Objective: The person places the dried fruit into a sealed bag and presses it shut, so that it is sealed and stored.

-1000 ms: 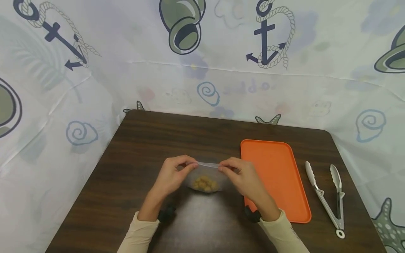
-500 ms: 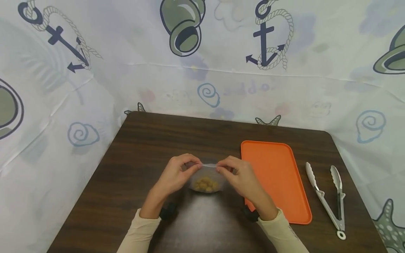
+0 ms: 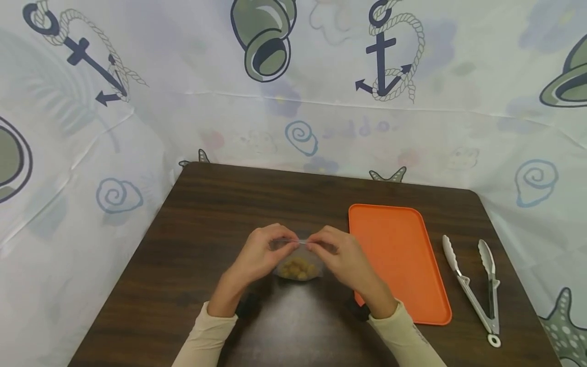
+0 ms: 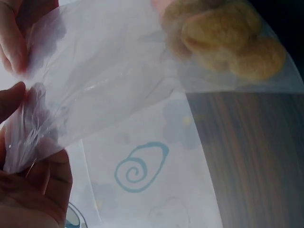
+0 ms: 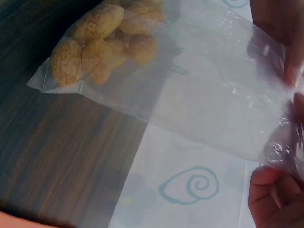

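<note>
A clear plastic bag hangs between the two hands, its top edge pinched from both sides. Inside, at the bottom of the bag, lie several light-brown rounded lumps with wrinkled surfaces; their kind is unclear. My left hand grips the left part of the top edge between thumb and fingers. On the other side my right hand pinches the same edge, its fingertips almost meeting the left ones. In the left wrist view the bag film is bunched at the fingers.
An orange tray lies on the dark wooden table just right of the right hand and forearm. Farther right rest metal tongs with spread arms. A printed cloth hangs behind and at the sides.
Both hands have come closer together along the bag's top edge, the left moving rightward and the right slightly leftward. The bag stays in nearly the same place.
</note>
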